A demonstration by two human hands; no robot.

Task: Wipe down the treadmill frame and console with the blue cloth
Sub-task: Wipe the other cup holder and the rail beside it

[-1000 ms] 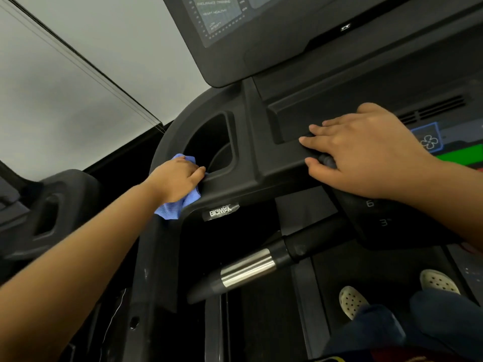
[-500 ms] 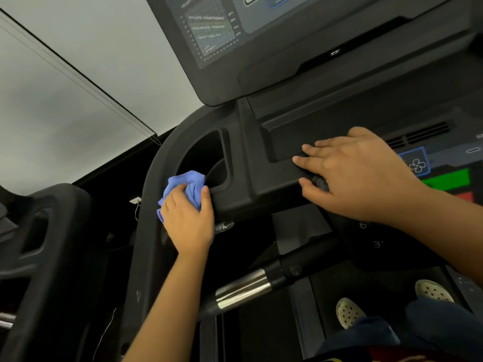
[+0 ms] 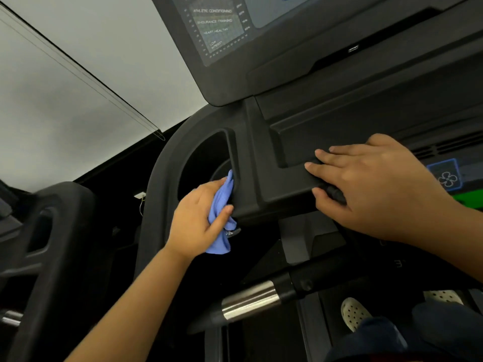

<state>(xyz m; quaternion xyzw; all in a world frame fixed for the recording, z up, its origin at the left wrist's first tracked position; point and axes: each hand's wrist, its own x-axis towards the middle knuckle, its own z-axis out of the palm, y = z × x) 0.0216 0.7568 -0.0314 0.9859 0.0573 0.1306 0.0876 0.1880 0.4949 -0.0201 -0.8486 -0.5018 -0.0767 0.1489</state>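
Note:
A black treadmill console (image 3: 261,158) fills the view, with its display screen (image 3: 219,30) at the top. My left hand (image 3: 196,220) grips a crumpled blue cloth (image 3: 222,205) and presses it against the right inner edge of the cup holder recess (image 3: 203,163). Part of the cloth hangs below my palm. My right hand (image 3: 373,186) lies flat on the console ledge, its fingers straight and its thumb under the ledge's front edge.
A handlebar with a steel sensor band (image 3: 251,300) juts out below the console. A second dark machine (image 3: 47,246) stands at the left. My white perforated shoes (image 3: 352,313) stand on the belt at bottom right. A fan button (image 3: 447,176) sits beside my right hand.
My left hand has shifted right and turned, carrying the cloth from the cup holder's lower left rim to its right inner edge. My right hand has stayed on the ledge.

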